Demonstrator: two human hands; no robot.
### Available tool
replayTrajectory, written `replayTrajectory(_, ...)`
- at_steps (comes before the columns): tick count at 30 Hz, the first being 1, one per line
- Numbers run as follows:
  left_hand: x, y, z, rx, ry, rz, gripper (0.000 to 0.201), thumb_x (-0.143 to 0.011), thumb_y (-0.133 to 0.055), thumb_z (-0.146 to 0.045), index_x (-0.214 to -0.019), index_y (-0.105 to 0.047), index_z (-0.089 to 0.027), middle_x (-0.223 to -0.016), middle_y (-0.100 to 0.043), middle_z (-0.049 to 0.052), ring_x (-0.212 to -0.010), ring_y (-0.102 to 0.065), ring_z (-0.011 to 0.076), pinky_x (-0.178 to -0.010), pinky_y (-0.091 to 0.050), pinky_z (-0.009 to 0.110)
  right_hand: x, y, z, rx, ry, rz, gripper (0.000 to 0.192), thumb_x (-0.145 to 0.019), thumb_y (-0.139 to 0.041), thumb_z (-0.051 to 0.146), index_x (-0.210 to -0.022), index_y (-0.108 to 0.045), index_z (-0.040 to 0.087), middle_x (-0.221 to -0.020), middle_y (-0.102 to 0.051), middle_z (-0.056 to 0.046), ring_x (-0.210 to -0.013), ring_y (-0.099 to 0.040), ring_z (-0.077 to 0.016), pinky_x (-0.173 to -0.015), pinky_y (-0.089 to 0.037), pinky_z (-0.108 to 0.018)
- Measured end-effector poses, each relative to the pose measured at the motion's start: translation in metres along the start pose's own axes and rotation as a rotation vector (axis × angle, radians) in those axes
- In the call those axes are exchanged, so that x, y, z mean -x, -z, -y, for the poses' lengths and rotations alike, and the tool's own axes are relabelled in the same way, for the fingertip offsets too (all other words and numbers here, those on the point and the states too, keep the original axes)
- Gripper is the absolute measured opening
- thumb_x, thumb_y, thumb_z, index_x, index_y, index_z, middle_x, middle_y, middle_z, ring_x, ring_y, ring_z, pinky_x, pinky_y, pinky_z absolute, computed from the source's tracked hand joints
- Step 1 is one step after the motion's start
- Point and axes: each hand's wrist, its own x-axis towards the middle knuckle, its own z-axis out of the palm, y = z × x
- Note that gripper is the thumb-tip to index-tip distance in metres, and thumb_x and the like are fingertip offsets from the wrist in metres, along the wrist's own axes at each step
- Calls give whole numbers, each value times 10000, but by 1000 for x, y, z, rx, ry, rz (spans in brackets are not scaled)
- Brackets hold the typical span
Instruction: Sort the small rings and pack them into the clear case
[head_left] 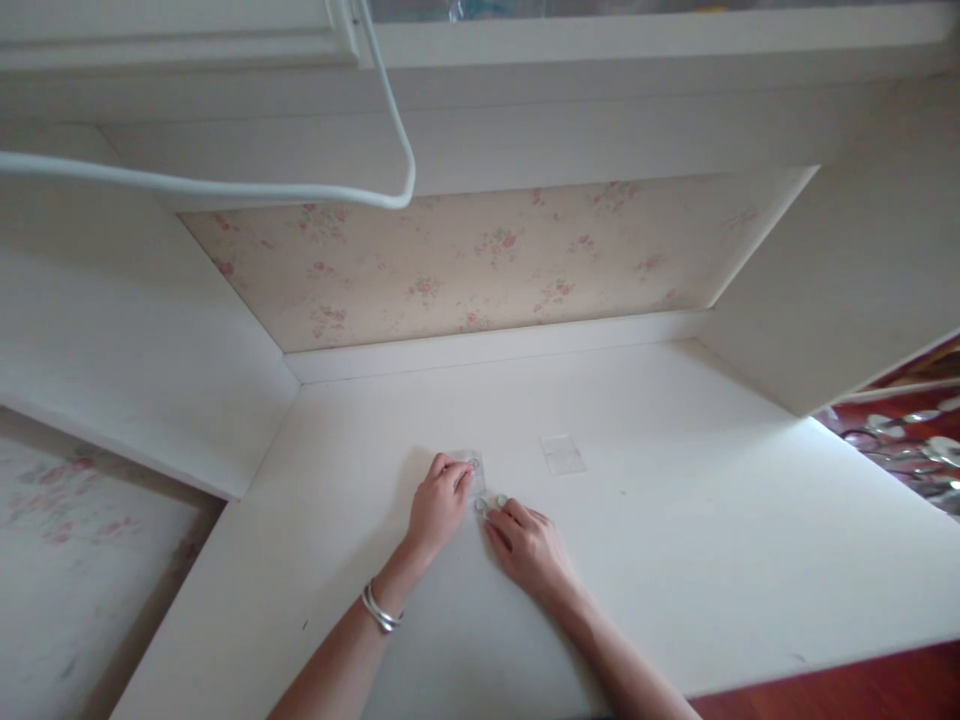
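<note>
Both hands rest on a white desk top set in an alcove of white panels, with floral wallpaper on the wall behind it. The left hand lies knuckles up with its fingers curled down onto a small clear plastic piece that lies flat on the desk, pressing or pinching its near edge; whether the fingers close fully round it cannot be told, since the piece is small and nearly see-through. A silver bangle sits on the left wrist. The right hand lies just beside the left, palm down, its fingertips bent in toward the same spot and touching something small and pale green at the lower edge of the clear piece; the grip there is too small to make out. A second clear plastic square lies flat on the desk, apart from both hands, off to the right of them. A white rail crosses the upper left of the view. At the far right, past the desk edge, metal utensils show above a dark red floor.
</note>
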Motion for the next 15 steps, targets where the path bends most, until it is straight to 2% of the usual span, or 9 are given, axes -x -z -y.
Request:
replayTrajectory(6, -18, -9, 3, -70, 35, 66, 198, -894, -463, -236, -936, -656, -220, -907, -557, 21, -806, -590, 120, -797, -465, 242, -2, -1, -2, 37, -27, 6, 182, -903, -473, 283, -894, -649, 236, -801, -593, -23, -654, -562, -120, -602, -394, -218)
replayTrajectory(8, -18, -8, 4, -75, 48, 55, 210, -897, -454, -232, -942, -659, -221, -910, -556, 20, -811, -590, 119, -795, -463, 239, -2, 0, -2, 38, -25, 21, 195, -910, -462, 284, -876, -647, 234, -797, -591, -21, -656, -561, -116, -605, -391, -215)
replayTrajectory(15, 7, 8, 4, 102, 6, -51, 255, -918, -411, -291, -976, -647, -213, -914, -566, 42, -764, -570, 127, -742, -480, 245, -3, 1, -1, 60, 8, 86, 259, -940, -389, 265, -879, -639, 236, -796, -591, -19, -686, -562, -125, -635, -390, -227)
